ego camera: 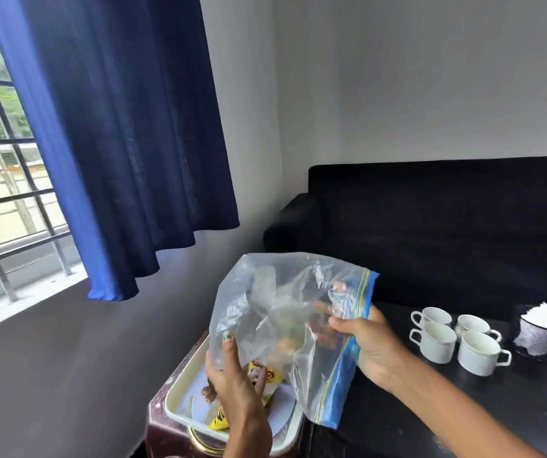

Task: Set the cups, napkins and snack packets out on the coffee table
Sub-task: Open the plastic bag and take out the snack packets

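Centrally, clear zip bag (275, 312) held up over white tray (179, 414): right hand (369, 345) pinches its blue zip edge, left hand (232, 385) grips its bottom. Yellow snack packets (262, 375) in tray. Four empty cups (457, 338), napkin holder (536, 332) on dark coffee table (463, 408).

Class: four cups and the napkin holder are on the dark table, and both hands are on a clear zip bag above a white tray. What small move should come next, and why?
Probably carry the zip bag right, over the coffee table. The right hand grips its blue-zip mouth and the left hand holds its side above the tray; the cups and napkins look set out already.
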{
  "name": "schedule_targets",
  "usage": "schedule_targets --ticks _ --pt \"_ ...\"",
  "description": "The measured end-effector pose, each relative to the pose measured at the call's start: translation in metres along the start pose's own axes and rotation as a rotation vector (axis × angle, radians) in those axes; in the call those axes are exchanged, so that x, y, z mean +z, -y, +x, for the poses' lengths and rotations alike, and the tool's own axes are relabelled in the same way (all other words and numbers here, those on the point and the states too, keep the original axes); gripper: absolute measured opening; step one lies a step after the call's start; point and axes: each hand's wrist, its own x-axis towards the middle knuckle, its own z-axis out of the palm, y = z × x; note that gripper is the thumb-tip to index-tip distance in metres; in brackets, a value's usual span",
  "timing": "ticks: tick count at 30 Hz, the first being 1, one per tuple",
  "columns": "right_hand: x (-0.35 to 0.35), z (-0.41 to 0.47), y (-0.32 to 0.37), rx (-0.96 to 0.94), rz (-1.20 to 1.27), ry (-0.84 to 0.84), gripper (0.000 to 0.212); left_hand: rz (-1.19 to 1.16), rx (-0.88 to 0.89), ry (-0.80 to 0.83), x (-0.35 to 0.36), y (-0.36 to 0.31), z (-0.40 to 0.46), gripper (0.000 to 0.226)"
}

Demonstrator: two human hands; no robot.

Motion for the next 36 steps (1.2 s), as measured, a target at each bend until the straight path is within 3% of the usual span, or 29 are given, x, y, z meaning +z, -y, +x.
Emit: schedule_targets --ticks 4,8,10,13,15,17,20,25,28,31,34,36 --pt "0.001 0.002 -0.005 0.025 -0.218 -0.050 0.051 0.044 0.084 0.109 0.002 -0.002 -0.006 0.020" --pt "-0.002 0.005 -0.015 -0.167 -0.918 -0.139 0.070 0.134 0.173 0.242 0.006 -0.004 -0.020 0.048" --pt "0.003 0.004 -0.022 -0.279 -1.123 -0.062 0.081 0.202 0.233 0.333 0.010 -0.006 -0.030 0.045" --pt "0.015 0.000 -0.033 -0.415 -1.257 0.065 0.091 0.277 0.224 0.474 0.013 -0.003 -0.035 0.055" --pt "0.021 -0.004 -0.039 -0.452 -1.301 0.160 0.083 0.318 0.198 0.521 0.014 0.001 -0.032 0.063" --pt "0.028 -0.006 -0.045 -0.464 -1.395 0.268 0.080 0.377 0.176 0.506 0.016 0.005 -0.030 0.057" --pt "0.036 -0.008 -0.047 -0.340 -1.557 0.379 0.079 0.315 0.151 0.470 0.015 0.005 -0.029 0.040" --pt "0.028 -0.021 -0.022 -0.190 -1.440 0.680 0.099 0.267 0.201 0.347 0.007 0.008 -0.017 0.027" --pt "0.029 -0.024 0.007 -0.275 -1.259 0.488 0.063 0.388 0.400 0.363 0.004 0.013 -0.013 0.043" --pt "0.033 -0.027 0.030 -0.612 -1.233 0.131 0.027 0.570 0.547 0.429 0.007 0.013 -0.017 0.064" --pt "0.043 -0.031 0.042 -0.999 -1.249 0.024 0.026 0.690 0.615 0.431 0.007 0.018 -0.016 0.065" --pt "0.047 -0.031 0.043 -1.018 -1.344 0.124 0.041 0.721 0.627 0.472 0.005 0.021 -0.016 0.057"
